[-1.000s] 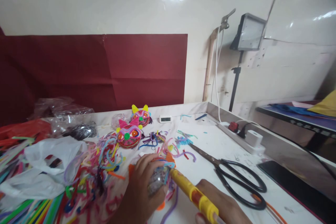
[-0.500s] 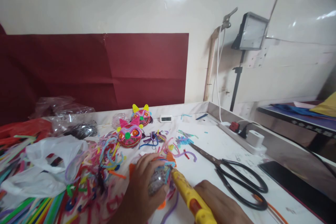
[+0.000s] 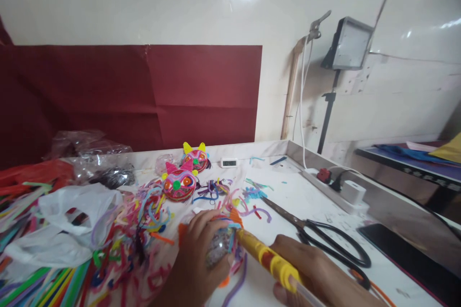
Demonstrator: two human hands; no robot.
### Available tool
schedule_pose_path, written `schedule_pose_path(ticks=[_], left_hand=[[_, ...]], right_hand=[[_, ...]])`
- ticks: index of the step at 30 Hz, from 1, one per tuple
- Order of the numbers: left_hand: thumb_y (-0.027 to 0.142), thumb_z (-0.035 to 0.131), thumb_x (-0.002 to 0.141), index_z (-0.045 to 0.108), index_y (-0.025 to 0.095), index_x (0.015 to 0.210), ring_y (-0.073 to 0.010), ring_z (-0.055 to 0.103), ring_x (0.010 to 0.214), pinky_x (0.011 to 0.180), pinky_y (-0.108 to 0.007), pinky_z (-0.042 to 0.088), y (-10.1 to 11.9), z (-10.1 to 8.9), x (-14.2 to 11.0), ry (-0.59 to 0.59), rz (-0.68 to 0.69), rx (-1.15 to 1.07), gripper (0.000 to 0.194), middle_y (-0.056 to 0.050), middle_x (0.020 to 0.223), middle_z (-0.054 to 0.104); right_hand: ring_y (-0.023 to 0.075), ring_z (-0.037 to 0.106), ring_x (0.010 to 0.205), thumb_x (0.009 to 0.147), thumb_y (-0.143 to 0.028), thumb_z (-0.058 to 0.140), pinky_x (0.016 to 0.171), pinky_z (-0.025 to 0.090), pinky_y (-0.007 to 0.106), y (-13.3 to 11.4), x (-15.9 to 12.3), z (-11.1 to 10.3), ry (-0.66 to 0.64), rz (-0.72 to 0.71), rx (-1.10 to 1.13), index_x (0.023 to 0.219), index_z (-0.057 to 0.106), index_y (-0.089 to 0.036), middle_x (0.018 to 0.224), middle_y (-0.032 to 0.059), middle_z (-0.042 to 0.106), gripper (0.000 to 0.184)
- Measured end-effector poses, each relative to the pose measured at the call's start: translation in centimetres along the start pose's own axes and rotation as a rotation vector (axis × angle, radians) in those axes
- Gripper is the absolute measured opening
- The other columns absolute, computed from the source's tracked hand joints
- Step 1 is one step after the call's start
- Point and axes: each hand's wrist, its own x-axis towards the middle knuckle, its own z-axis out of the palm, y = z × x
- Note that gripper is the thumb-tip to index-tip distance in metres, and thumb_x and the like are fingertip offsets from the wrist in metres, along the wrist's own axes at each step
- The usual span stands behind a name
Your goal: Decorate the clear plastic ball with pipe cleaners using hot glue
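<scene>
My left hand [image 3: 201, 244] is wrapped around a round craft piece [image 3: 219, 248] with a clear domed side and coloured pipe cleaners about its edge. Orange pieces stick out past my fingers. My right hand [image 3: 309, 268] grips a yellow glue gun [image 3: 264, 255], and a pale glue stick [image 3: 306, 293] juts from its rear. The gun's nozzle meets the rim of the craft piece near a light blue strip; whether it touches I cannot tell. Part of my right hand's grip is hidden behind the gun. Black-handled scissors [image 3: 324, 235] lie beyond my right hand.
Two finished-looking cat-faced pieces [image 3: 179, 183] stand behind. Pipe cleaners [image 3: 54, 288] and a white plastic bag [image 3: 79, 201] crowd the left. At right are a phone [image 3: 406, 254] and a power strip [image 3: 342, 196]. A small digital display [image 3: 229, 163] sits by the back edge.
The glue gun has turned in my right hand, bringing its rear glue stick into sight. My right hand has shifted slightly right and up. My left hand keeps its hold on the craft piece.
</scene>
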Motion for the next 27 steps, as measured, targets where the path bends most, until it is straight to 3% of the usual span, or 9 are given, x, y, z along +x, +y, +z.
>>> schedule_pose_path(ticks=[10,18,21,27], left_hand=[[0.014,0.062,0.072,0.059,0.028,0.119,-0.0318,0.053,0.123,0.105,-0.050,0.044,0.1,0.1,-0.1,-0.002,0.004,0.010,0.049,-0.008,0.130,0.058],[0.017,0.065,0.074,0.060,0.027,0.118,-0.0312,0.057,0.120,0.102,-0.049,0.048,0.0,-0.1,0.2,-0.023,0.050,0.057,0.045,-0.009,0.128,0.060],[0.019,0.065,0.075,0.060,0.027,0.118,-0.0312,0.057,0.120,0.101,-0.048,0.049,-0.1,-0.2,0.2,-0.024,0.061,0.070,0.044,-0.009,0.128,0.061],[0.018,0.065,0.075,0.060,0.027,0.117,-0.0309,0.058,0.118,0.101,-0.047,0.050,-0.3,-0.1,0.2,-0.007,0.070,0.073,0.043,-0.009,0.126,0.061]], right_hand=[[0.0155,0.054,0.063,0.083,-0.040,0.061,0.053,0.036,0.024,0.5,1.9,-1.7,-0.078,0.089,0.031,0.080,0.060,-0.021,0.074,-0.0013,0.064,0.019],[0.0268,0.066,0.076,0.083,-0.048,0.055,0.062,0.049,0.031,-1.6,1.8,-3.4,-0.067,0.081,0.064,0.111,0.073,-0.030,0.082,0.0040,0.073,0.037],[0.0269,0.066,0.076,0.082,-0.050,0.059,0.063,0.053,0.032,-0.7,1.4,-3.2,-0.026,0.086,0.096,0.114,0.073,-0.031,0.083,0.0042,0.073,0.040],[0.0293,0.066,0.095,0.078,-0.065,0.062,0.083,0.054,0.039,2.8,0.1,-1.8,0.046,0.241,0.183,0.113,0.072,-0.028,0.100,0.0072,0.071,0.052]])
